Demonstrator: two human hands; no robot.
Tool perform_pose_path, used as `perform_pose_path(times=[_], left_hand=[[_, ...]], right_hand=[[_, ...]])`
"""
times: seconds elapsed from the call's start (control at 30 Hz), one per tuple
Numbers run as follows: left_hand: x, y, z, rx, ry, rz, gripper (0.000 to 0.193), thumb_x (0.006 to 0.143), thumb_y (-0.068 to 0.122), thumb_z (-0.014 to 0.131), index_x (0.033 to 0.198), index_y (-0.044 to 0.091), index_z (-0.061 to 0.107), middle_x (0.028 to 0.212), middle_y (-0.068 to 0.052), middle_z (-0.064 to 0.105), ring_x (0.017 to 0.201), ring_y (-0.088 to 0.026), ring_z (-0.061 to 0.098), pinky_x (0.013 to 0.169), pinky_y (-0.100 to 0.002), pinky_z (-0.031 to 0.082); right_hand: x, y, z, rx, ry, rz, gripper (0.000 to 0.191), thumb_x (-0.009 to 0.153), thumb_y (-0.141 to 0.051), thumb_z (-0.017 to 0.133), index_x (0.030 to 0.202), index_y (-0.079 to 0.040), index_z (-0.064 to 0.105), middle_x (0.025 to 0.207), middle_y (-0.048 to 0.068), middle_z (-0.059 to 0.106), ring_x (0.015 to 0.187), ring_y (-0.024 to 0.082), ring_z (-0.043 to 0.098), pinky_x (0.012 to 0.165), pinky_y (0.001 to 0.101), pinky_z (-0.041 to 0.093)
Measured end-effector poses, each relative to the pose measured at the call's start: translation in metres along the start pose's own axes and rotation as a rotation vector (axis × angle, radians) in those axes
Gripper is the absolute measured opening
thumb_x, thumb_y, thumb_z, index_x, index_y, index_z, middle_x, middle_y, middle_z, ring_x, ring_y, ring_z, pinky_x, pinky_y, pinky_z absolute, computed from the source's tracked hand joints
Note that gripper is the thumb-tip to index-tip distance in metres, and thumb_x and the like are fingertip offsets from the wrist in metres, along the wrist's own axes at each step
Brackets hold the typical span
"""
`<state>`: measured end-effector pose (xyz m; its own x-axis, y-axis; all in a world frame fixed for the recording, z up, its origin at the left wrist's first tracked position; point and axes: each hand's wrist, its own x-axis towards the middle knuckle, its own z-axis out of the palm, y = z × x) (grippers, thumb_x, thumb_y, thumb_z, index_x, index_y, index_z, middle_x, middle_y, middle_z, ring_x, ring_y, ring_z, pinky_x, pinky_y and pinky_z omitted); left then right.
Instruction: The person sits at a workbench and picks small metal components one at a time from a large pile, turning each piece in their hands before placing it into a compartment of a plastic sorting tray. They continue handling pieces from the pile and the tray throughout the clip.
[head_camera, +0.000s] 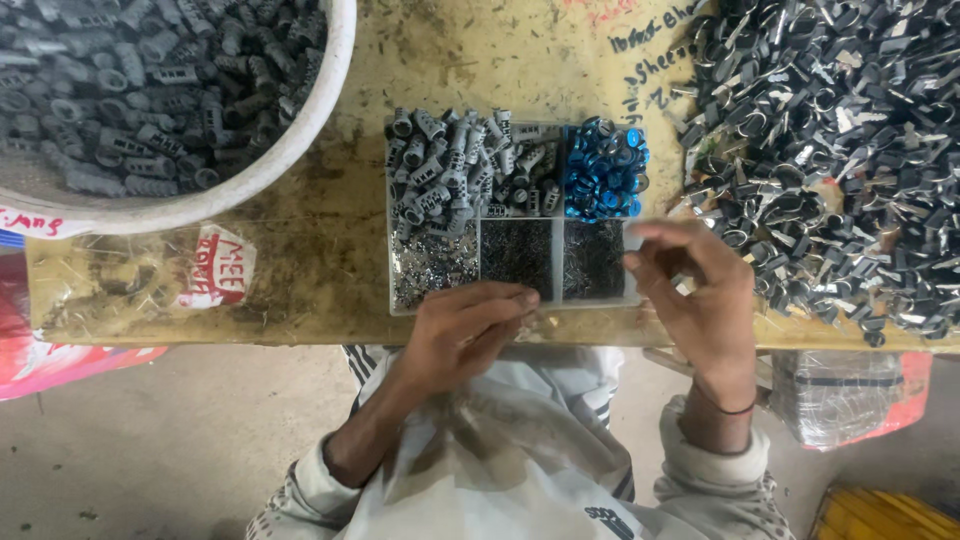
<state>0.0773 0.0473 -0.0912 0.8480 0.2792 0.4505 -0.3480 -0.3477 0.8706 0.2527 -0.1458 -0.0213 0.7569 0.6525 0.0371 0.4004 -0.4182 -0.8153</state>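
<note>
At the near edge of the compartment tray, the left hand is being held with fingers pinched narrowly together; whether anything is being gripped cannot be told. The right hand is being rested at the tray's right wall, fingers loosely curled, seemingly steadying it. Farther off, grey ribbed plugs and blue rings are being kept sorted, within easy reach.

Probably a small assembly workshop: worn bench, heaped metal parts, sorted tray.

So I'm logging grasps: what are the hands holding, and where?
Cannot be told. The left hand pinches its fingertips at the tray edge; the right hand curls there too. Anything held is too small.
</note>
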Motion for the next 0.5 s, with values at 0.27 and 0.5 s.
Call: perform_pose_path(times=[0.27, 0.5], left_hand=[[-0.015, -0.023, 0.007, -0.089, 0.006, -0.043, 0.011, 0.098, 0.002, 0.071, 0.108, 0.006, 0.071, 0.115, -0.013, 0.076, 0.098, -0.022, 0.079, 0.075, -0.028, 0.069], [-0.013, -0.014, 0.001, -0.068, -0.028, -0.077, 0.015, 0.097, -0.002, 0.071, 0.11, 0.004, 0.07, 0.118, -0.012, 0.075, 0.104, -0.022, 0.077, 0.079, -0.029, 0.068]], right_hand=[[0.017, -0.022, 0.025, -0.352, 0.031, -0.212, 0.019, 0.091, -0.002, 0.08, 0.109, -0.009, 0.079, 0.099, 0.008, 0.07, 0.065, 0.014, 0.062, 0.056, 0.0286, 0.047], [0.034, -0.018, 0.039, -0.517, 0.074, -0.348, 0.015, 0.09, -0.01, 0.084, 0.103, -0.01, 0.076, 0.093, 0.008, 0.063, 0.078, 0.026, 0.066, 0.065, 0.0375, 0.049]])
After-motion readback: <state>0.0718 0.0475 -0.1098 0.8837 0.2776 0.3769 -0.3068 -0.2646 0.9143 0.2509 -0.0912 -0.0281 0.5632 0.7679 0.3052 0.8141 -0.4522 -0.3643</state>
